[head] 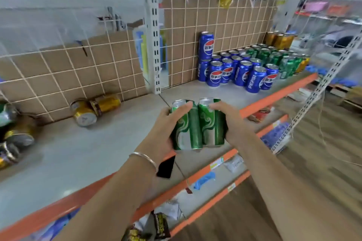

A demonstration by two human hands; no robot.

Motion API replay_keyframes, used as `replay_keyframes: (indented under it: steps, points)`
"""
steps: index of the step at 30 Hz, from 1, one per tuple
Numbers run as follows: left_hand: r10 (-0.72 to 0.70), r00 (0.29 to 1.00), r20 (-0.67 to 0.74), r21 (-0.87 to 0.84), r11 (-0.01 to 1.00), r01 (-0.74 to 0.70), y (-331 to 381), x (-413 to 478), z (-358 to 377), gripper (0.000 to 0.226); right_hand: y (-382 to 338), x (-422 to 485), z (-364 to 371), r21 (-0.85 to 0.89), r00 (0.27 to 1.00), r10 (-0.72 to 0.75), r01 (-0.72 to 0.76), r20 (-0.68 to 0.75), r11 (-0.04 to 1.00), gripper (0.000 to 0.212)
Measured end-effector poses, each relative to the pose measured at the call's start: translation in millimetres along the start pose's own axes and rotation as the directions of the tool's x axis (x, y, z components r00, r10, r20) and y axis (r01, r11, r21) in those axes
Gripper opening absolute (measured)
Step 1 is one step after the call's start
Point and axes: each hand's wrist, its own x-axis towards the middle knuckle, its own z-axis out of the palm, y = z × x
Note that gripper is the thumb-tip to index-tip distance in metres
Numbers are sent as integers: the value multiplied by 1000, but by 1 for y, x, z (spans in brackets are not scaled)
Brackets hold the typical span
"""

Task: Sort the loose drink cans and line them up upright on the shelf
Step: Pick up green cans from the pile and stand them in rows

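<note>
Two bare arms reach out from the bottom, and the left one wears a thin bracelet [145, 157]. The left hand [166, 123] has its fingers wrapped round the first green can [187, 129]. The right hand [230, 121] has its fingers wrapped round the second green can [212, 123]. These two cans touch side by side, tops up, in the air over the front edge of the shelf [78, 152].

On the shelf to the right, blue cans [235, 72] stand in rows. One tall blue can [206, 45] stands on top of another at the back. The standing green cans [274, 56] are just beside the blue ones, and the standing gold cans [278, 40] are behind those.

To the left, two fallen gold cans [94, 109] lie on their sides by the wire wall [58, 68]. A heap of cans [13, 133] lies at the far left edge.
</note>
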Motion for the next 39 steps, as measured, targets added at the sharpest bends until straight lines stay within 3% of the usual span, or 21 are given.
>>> replay_keyframes:
  steps: [1,2,6,10,15,17,22,24,26,28,35,39]
  points:
    - [-61,995,74,-21,998,63,-5,9,11,23,-2,1,-14,25,999,29,-28,-37,999,6]
    - [-109,988,114,-24,993,112,-8,21,20,25,-2,7,-31,44,998,40,-38,-54,998,17]
    - [-171,982,84,92,982,164,-15,81,56,29,-10,28,-80,48,983,125,-119,-131,992,21]
    - [-306,938,164,-25,949,314,-12,129,95,24,-29,57,-119,74,959,135,-120,-250,990,28]
    - [-279,889,364,53,959,280,-11,187,136,27,-49,85,-164,173,943,172,-126,-284,977,59]
    - [-246,861,444,59,967,247,-11,200,150,16,-56,92,-176,197,954,145,-95,-261,976,55]
    - [-186,838,513,24,979,203,-15,228,184,32,-68,116,-204,155,923,141,-90,-357,984,56]
    - [-220,828,516,36,971,236,-18,240,199,33,-74,124,-216,128,890,136,-89,-435,988,52]
    - [-319,818,479,89,945,316,-24,252,214,24,-82,132,-232,112,864,126,-81,-488,990,33]
    - [-379,812,445,143,925,353,-32,266,232,37,-87,140,-252,91,842,104,-65,-530,994,22]
    - [-367,851,376,168,930,327,-50,307,312,35,-121,176,-334,11,852,33,-32,-522,999,23]
    - [-320,900,297,160,946,283,-52,329,355,18,-148,200,-379,-54,895,-26,2,-446,999,33]
